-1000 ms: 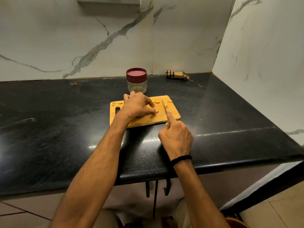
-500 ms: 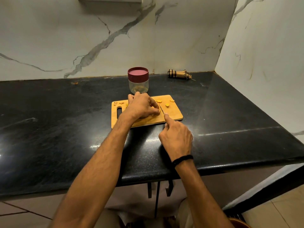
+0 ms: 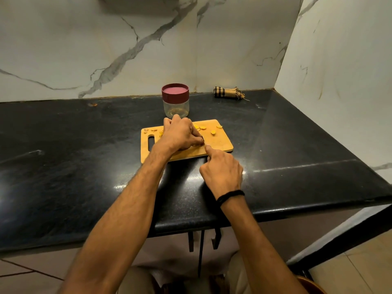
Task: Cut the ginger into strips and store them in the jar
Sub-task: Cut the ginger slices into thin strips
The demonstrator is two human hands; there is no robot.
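**Ginger chopping, mid-cut: hands bunched up on the board**

The wooden cutting board (image 3: 222, 143) sits on the black desk (image 3: 84, 166), handle slot on the left. The left grip (image 3: 182, 134) is curled knuckles-up in the middle of the board, fingertips pinching down on a ginger piece (image 3: 196, 145) that's mostly hidden under them. The right grip (image 3: 221, 172) is just beside it at the board's near edge, fingers wrapped round a knife (image 3: 203, 140) with the index finger stretched forward along the top. Only a dark sliver of the knife shows, right up against the left fingertips.

A few yellow ginger slices (image 3: 202, 127) lie loose on the far right part of the board, and some small scraps (image 3: 153, 130) sit in the far left corner. The clear jar (image 3: 176, 107) stands just behind the board with its maroon lid (image 3: 175, 92) on. A rolled checked cloth (image 3: 228, 93) lies against the back wall, well apart from everything. There's a black band (image 3: 230, 196) on the right wrist.
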